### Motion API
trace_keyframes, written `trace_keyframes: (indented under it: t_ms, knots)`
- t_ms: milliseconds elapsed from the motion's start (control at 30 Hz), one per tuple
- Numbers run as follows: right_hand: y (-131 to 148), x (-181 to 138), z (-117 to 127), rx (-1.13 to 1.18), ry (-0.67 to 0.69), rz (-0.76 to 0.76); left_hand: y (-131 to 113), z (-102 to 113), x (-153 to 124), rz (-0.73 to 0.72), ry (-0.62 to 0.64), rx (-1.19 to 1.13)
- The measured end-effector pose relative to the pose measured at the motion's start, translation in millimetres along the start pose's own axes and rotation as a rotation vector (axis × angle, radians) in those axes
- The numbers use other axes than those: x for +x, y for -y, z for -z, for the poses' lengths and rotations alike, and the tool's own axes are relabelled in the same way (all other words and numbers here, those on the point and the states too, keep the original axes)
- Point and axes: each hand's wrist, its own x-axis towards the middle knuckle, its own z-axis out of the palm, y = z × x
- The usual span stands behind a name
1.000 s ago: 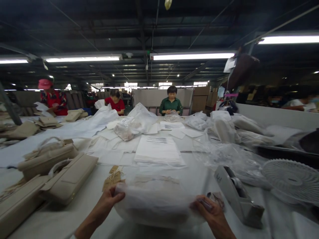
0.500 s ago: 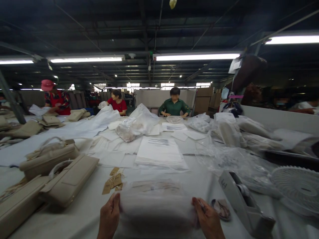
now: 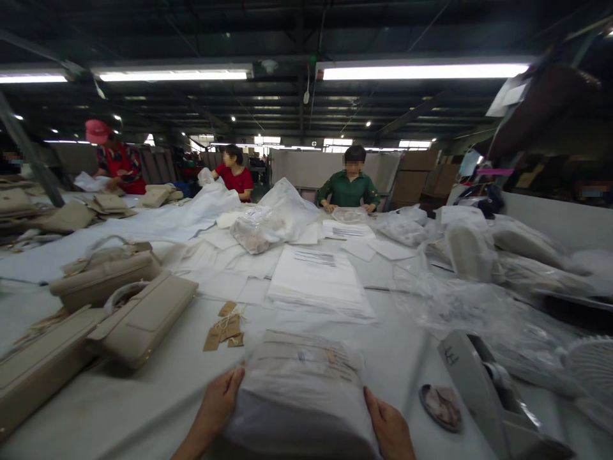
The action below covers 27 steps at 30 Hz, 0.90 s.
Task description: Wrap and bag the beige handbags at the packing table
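Note:
A bulky item wrapped in a translucent white plastic bag is in front of me, with faint print on its top face. My left hand grips its left side, thumb along the edge. Opposite, my right hand grips the right side, the fingers partly hidden behind the bag. Just beyond the left hand lie brown paper tags with white strings. A grey tape dispenser and a small round dish are to the right of my right hand.
Beige handbags lie at the left. A stack of white bags is ahead, with clear plastic bags and a white fan at the right. Co-workers, among them a person in green, are across the table.
The wrapped bag has tilted so its printed top face shows more clearly. Both hands still hold its sides. My view has dipped and turned slightly left.

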Motion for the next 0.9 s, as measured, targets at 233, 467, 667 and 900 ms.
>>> trace_keyframes:
  t_ms: [233,467,667,900]
  knots:
    - [3.5,-2.1,11.7,-0.062,-0.030,0.029,-9.7,10.7,5.8,-0.006,0.078,0.062]
    - [1.4,-12.2,53.8,-0.411,-0.462,0.475,-13.4,10.6,6.9,0.012,0.074,0.093]
    - [87.5,-25.9,49.0,-0.607,-0.234,1.385,-10.3,10.0,16.8,-0.018,0.041,0.118]
    - [65.1,-8.7,-6.6,-0.764,-0.172,1.434,-18.4,33.4,-4.6,-0.075,-0.357,0.214]
